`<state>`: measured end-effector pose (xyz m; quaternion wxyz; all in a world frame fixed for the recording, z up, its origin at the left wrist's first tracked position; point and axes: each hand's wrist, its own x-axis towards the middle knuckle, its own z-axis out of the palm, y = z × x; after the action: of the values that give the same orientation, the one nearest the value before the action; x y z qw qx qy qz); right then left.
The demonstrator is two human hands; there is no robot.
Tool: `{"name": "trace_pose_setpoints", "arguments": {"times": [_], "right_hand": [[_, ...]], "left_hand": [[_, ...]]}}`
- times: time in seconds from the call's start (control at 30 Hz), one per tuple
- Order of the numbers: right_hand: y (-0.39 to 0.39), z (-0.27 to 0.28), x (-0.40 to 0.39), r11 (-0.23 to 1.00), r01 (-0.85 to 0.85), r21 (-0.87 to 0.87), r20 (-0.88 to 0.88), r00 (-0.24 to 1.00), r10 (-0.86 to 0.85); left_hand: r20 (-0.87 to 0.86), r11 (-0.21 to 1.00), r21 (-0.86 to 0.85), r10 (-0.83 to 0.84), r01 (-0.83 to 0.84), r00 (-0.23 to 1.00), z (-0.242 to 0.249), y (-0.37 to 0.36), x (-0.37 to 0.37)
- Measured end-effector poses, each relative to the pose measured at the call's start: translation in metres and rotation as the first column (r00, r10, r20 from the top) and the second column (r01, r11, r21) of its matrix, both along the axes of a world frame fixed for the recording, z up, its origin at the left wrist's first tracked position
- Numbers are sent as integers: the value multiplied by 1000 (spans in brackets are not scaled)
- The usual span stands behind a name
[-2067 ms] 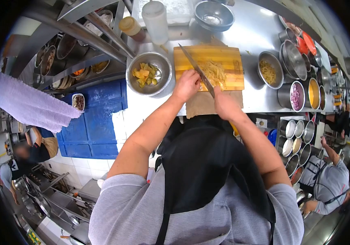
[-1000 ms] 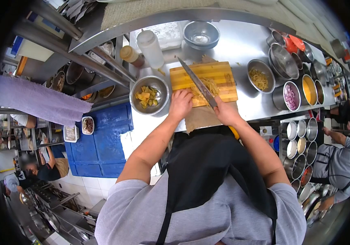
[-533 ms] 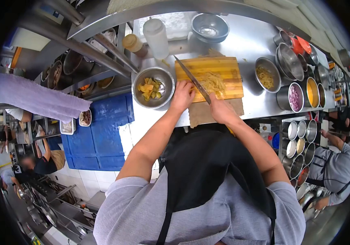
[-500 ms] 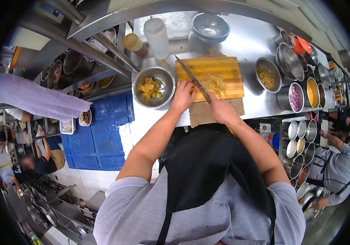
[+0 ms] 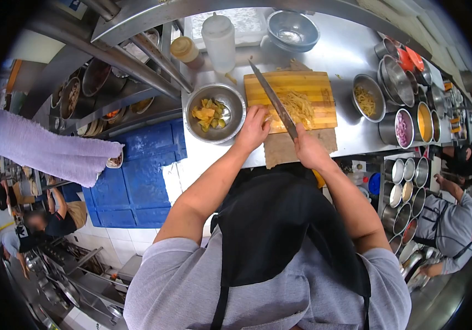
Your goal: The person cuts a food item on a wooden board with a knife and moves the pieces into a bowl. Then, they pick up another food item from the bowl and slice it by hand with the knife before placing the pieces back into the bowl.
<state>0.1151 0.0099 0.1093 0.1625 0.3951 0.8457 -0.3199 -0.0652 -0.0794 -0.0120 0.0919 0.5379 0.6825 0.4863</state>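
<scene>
Gripping long knife (image 5: 273,99) by handle in right hand (image 5: 312,149), kinda slanted over wooden cutting board (image 5: 322,83). Resting left hand (image 5: 254,126) at near left part of board, apart from right hand, with fingers curled just beside knife, honestly can't tell if pinching anything. Loose pile of yellow strips (image 5: 300,107) on board, right of knife. Steel bowl (image 5: 236,113) of yellow-green chunks (image 5: 207,114) just left of left hand
</scene>
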Motion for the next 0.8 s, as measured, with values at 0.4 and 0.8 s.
{"name": "trace_pose_setpoints", "arguments": {"times": [0.4, 0.8], "right_hand": [[-3, -16, 0, 990, -40, 139, -10, 999, 42], [-11, -31, -3, 985, -53, 164, 26, 998, 50]], "left_hand": [[16, 996, 11, -94, 94, 995, 30, -35, 8], [46, 990, 54, -132, 130, 990, 54, -53, 6]]}}
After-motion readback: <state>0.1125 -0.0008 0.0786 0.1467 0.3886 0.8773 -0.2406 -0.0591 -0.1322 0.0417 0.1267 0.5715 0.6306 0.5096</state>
